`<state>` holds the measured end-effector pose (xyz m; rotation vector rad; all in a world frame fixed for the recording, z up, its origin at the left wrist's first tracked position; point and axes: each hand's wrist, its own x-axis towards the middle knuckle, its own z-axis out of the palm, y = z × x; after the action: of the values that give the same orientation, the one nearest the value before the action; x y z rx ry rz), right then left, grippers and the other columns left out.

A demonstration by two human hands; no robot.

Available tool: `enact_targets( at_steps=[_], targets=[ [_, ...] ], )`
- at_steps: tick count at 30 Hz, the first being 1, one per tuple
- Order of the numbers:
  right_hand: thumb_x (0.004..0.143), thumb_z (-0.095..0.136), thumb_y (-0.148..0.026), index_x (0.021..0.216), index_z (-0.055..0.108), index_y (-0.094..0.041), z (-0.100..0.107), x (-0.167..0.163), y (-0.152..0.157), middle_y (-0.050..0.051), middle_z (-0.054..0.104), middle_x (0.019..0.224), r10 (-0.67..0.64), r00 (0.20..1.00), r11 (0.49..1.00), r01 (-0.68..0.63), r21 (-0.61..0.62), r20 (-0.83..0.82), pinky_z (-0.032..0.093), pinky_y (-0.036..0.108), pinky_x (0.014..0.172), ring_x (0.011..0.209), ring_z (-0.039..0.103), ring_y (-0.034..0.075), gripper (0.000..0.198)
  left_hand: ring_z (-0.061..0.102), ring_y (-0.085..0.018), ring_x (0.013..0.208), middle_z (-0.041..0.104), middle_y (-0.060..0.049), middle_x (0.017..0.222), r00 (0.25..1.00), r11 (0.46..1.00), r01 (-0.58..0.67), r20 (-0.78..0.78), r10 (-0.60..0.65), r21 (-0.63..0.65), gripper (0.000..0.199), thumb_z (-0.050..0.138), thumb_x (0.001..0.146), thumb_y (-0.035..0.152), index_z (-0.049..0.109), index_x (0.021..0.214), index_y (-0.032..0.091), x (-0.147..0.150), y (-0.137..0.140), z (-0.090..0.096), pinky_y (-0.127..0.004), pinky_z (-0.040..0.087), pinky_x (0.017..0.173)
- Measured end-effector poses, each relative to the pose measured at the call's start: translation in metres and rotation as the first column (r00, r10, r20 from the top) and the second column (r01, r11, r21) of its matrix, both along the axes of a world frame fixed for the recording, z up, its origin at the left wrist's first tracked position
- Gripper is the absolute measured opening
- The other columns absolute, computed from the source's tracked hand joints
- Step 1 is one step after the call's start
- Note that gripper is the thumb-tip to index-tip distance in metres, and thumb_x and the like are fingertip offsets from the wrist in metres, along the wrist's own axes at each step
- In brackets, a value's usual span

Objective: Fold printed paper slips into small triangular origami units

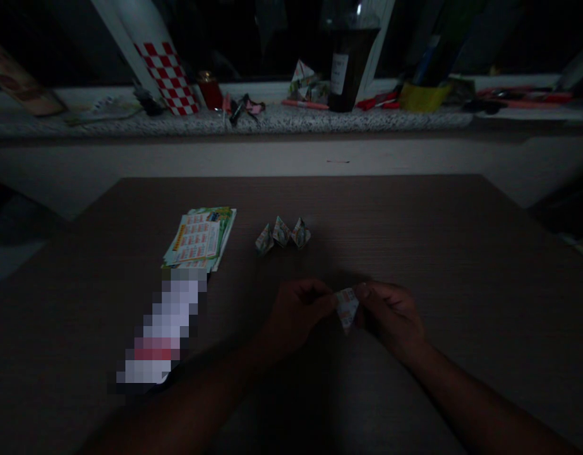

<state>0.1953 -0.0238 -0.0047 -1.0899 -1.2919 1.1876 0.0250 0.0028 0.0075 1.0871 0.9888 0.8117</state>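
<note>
While left hand [298,313] and right hand [395,313] pinch opposite sides: folded paper [347,308] between them, tip pointing down in view.
Beyond: three folded pieces [282,234] side by side on table [405,221].
Farther left: stacked printed cards [196,238].

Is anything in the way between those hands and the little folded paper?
Nothing visible: the left hand and right hand both already pinch the folded paper. The three folded pieces sit farther back, apart from both hands.
</note>
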Motion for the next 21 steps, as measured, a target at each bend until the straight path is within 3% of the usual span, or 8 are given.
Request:
enact_targets(
  at_steps=[3, 8, 13, 18, 21],
  targets=[
    [0.091, 0.051, -0.043, 0.054, 0.055, -0.016, -0.0003, 0.0015, 0.0012, -0.002, 0.049, 0.046, 0.05, 0.999, 0.999, -0.05, 0.01, 0.011, 0.031, 0.021, 0.041, 0.042, 0.041, 0.008, 0.045, 0.046, -0.008, 0.047, 0.054, 0.003, 0.052, 0.997, 0.997, 0.074, 0.014, -0.074, -0.003, 0.02, 0.068, 0.068, 0.031, 0.061, 0.063, 0.014, -0.0009, 0.0015, -0.0029, -0.021, 0.032, 0.048],
    [0.093, 0.047, -0.042, 0.058, 0.053, -0.017, 0.0002, 0.0008, -0.0003, -0.004, 0.043, 0.048, 0.25, 0.954, 0.963, -0.263, 0.062, 0.165, 0.028, 0.021, 0.041, 0.043, 0.037, 0.008, 0.043, 0.047, -0.009, 0.046, 0.054, 0.003, 0.05, 0.995, 0.998, 0.027, 0.094, -0.022, -0.049, 0.016, 0.067, 0.068, 0.028, 0.062, 0.063, 0.014, -0.0022, 0.0046, -0.0013, -0.022, 0.033, 0.05],
    [0.094, 0.043, -0.041, 0.057, 0.05, -0.017, 0.0019, -0.0013, -0.0032, -0.004, 0.041, 0.047, 0.235, 0.951, 0.969, -0.245, 0.027, 0.199, 0.027, 0.02, 0.041, 0.043, 0.036, 0.008, 0.045, 0.048, -0.009, 0.047, 0.055, 0.002, 0.05, 0.992, 0.996, 0.039, 0.126, -0.029, -0.08, 0.015, 0.068, 0.067, 0.027, 0.063, 0.063, 0.014, -0.0022, 0.0048, -0.0004, -0.022, 0.034, 0.051],
    [0.095, 0.041, -0.04, 0.073, 0.061, -0.015, 0.0042, -0.0017, -0.0015, -0.004, 0.042, 0.052, 0.284, 0.936, 0.954, -0.298, 0.036, 0.207, 0.029, 0.021, 0.044, 0.045, 0.037, 0.008, 0.039, 0.049, -0.009, 0.047, 0.056, 0.002, 0.051, 0.983, 0.996, 0.006, 0.183, 0.011, -0.093, 0.014, 0.067, 0.067, 0.026, 0.063, 0.062, 0.014, -0.0033, 0.0074, -0.0053, -0.022, 0.035, 0.051],
    [0.095, 0.042, -0.041, 0.072, 0.061, -0.015, 0.0048, -0.0024, -0.0004, -0.004, 0.042, 0.052, 0.3, 0.93, 0.949, -0.314, 0.038, 0.213, 0.03, 0.021, 0.043, 0.046, 0.038, 0.008, 0.039, 0.049, -0.009, 0.047, 0.055, 0.002, 0.05, 0.98, 0.995, -0.023, 0.194, 0.041, -0.096, 0.014, 0.067, 0.068, 0.026, 0.063, 0.062, 0.014, -0.0037, 0.009, -0.0082, -0.023, 0.035, 0.05]
  ],
)
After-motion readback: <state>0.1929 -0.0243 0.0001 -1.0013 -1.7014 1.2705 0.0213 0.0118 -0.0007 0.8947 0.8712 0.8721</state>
